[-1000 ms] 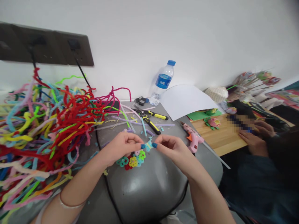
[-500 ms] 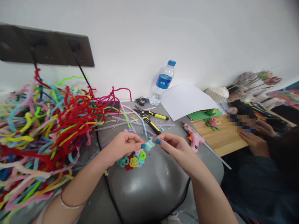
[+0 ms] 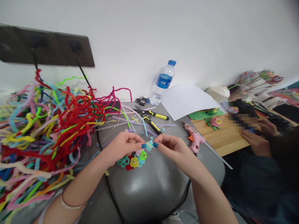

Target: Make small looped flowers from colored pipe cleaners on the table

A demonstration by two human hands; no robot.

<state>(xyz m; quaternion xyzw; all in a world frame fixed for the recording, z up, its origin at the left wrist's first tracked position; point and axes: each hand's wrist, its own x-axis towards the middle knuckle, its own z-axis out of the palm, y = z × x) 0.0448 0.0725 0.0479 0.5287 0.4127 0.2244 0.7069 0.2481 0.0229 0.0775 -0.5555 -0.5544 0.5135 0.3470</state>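
Between my two hands is a small light-blue pipe-cleaner flower (image 3: 149,145) with a yellowish middle. My left hand (image 3: 125,144) pinches its left side between thumb and fingers. Its right side is pinched by my right hand (image 3: 171,147), thumb toward the middle. Just below and behind my left fingers lies a cluster of pipe-cleaner flowers (image 3: 134,161) in teal, yellow, green, blue and red, partly hidden by that hand. Yellow-and-black pliers (image 3: 151,125) lie beyond my hands. To the right of my right hand rests a pink glue gun (image 3: 196,140).
A large tangle of coloured pipe cleaners (image 3: 53,133) covers the left side. A water bottle (image 3: 164,81) leans on the wall beside white paper (image 3: 189,99). At right, a co-worker's hands (image 3: 259,138) are over a wooden board (image 3: 219,140). A black cord (image 3: 109,189) crosses the grey surface.
My right thumb and fingers have moved slightly left and closed on the light-blue flower's right side. My left hand has stayed nearly in place.
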